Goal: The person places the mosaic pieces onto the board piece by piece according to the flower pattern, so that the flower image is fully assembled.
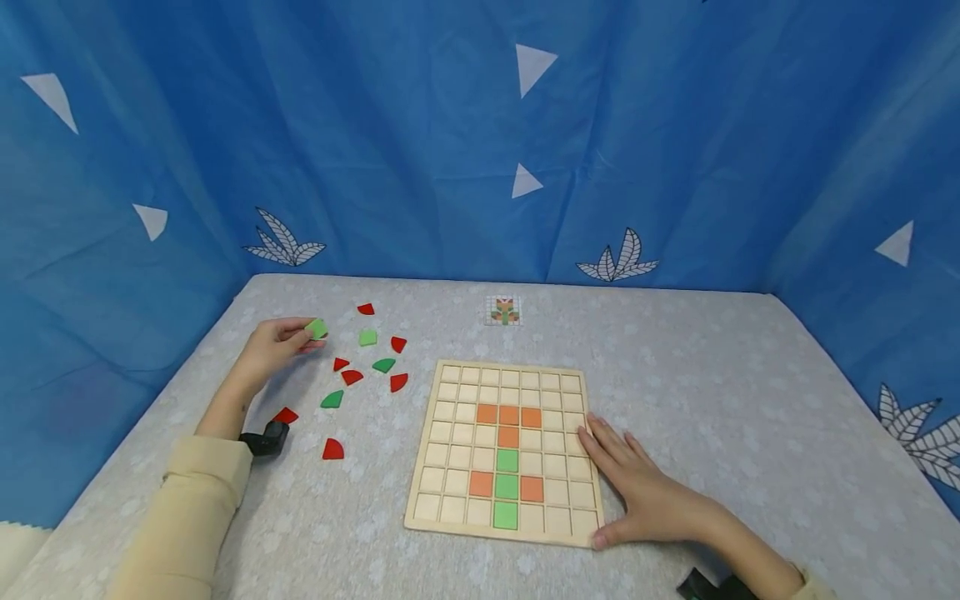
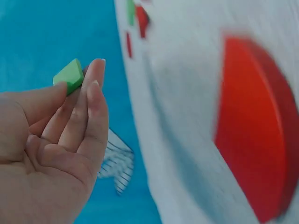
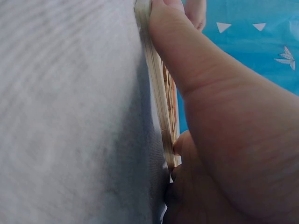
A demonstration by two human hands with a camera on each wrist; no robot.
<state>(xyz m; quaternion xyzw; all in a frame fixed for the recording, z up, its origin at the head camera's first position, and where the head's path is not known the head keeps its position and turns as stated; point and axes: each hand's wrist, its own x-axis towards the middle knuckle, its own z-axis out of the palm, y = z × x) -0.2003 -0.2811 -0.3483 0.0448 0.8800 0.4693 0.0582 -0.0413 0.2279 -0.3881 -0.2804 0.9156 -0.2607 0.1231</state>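
Between thumb and fingertips, my left hand (image 1: 276, 348) pinches a light green tile (image 1: 317, 328), raised above the left part of the table. The left wrist view shows this tile (image 2: 69, 76) edge-on at the fingertips. A square wooden grid board (image 1: 465, 528) lies flat in the middle. Orange square tiles (image 1: 508, 415) sit in its upper and lower cells, with a column of green square tiles (image 1: 507, 486) in the lower middle. My right hand (image 1: 647, 490) rests on the board's right edge, fingers spread and thumb at the near corner.
Loose red quarter-round pieces (image 1: 333, 449), dark green pieces (image 1: 384, 365) and another light green tile (image 1: 367, 337) lie left of the board. A small pattern card (image 1: 503, 311) lies behind it. Blue cloth (image 1: 420, 167) with white prints hangs around the table.
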